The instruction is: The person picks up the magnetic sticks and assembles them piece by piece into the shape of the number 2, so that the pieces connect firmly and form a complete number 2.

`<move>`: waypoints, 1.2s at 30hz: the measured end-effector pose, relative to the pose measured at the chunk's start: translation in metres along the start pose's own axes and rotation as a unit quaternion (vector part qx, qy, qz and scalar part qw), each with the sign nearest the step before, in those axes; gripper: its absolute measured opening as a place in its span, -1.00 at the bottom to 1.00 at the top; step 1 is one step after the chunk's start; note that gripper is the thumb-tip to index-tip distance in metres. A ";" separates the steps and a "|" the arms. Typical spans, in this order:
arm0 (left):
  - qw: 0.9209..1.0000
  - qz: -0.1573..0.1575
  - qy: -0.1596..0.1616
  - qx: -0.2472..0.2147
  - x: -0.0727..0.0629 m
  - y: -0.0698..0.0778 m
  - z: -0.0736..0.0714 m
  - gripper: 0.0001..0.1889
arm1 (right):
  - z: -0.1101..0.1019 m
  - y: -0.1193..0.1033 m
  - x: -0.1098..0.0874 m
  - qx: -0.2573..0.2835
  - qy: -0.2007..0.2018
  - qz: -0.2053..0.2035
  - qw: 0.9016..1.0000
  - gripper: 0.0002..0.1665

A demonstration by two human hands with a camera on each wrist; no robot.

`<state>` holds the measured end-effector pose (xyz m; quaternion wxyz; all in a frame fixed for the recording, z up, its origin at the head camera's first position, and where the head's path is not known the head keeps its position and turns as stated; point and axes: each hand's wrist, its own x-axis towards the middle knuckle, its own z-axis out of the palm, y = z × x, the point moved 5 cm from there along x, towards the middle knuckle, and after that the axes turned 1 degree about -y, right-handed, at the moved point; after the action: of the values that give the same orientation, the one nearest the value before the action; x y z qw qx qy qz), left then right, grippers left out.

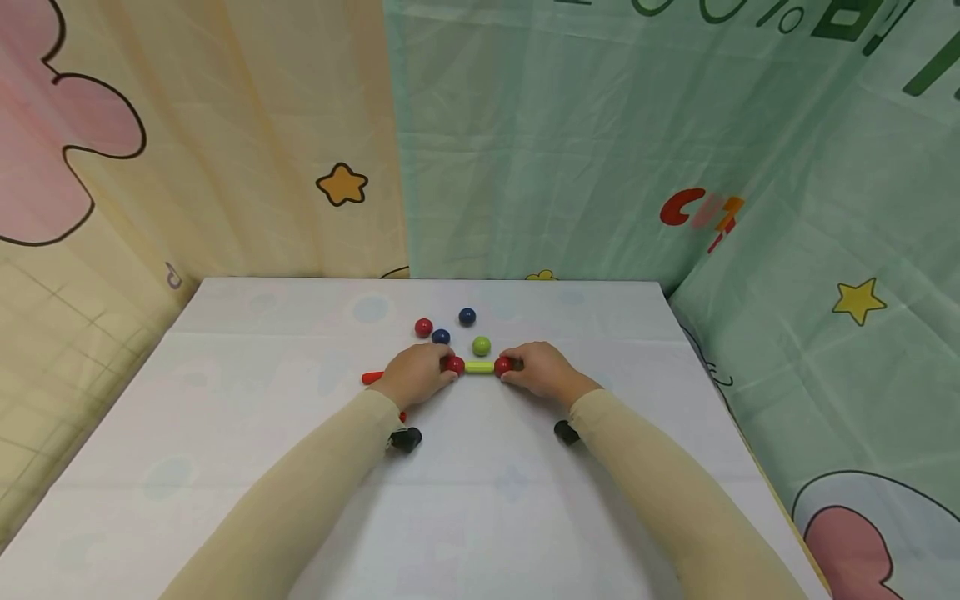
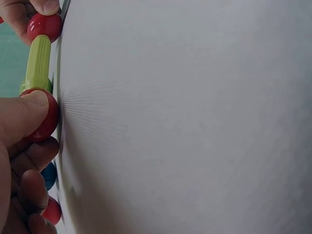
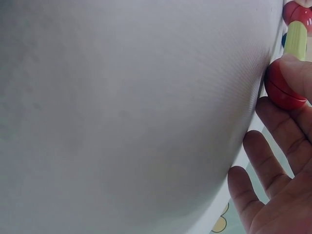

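Your left hand (image 1: 415, 372) and right hand (image 1: 545, 372) pinch the left red ball (image 1: 456, 365) and right red ball (image 1: 502, 366), fingers closed to ball width, likely to align the ribbed lime rod (image 1: 479, 367) between them, toward the bench's (image 1: 480, 500) far edge.

Green ball (image 1: 482, 346) behind rod (image 1: 479, 367), room in front

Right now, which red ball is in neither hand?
The loose red ball beside a dark blue ball; the left hand and right hand each hold one of the others.
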<state>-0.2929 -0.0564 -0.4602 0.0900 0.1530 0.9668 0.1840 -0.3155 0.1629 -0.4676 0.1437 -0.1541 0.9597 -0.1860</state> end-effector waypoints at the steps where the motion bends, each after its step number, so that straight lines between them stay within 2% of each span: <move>1: 1.000 0.000 0.000 -0.001 0.000 0.000 0.000 -0.50 | 0.000 0.000 0.000 -0.001 0.000 -0.001 1.000 -0.40; 24: 1.000 0.025 0.006 0.016 0.004 -0.003 -0.001 -0.51 | -0.001 0.002 0.000 0.017 0.001 -0.009 1.000 -0.42; 36: 1.000 0.021 0.005 0.013 0.004 -0.004 -0.001 -0.50 | -0.001 0.002 0.001 0.020 -0.001 -0.004 1.000 -0.41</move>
<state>-0.2983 -0.0593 -0.4612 0.0793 0.1738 0.9660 0.1743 -0.3168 0.1647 -0.4677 0.1473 -0.1552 0.9549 -0.2058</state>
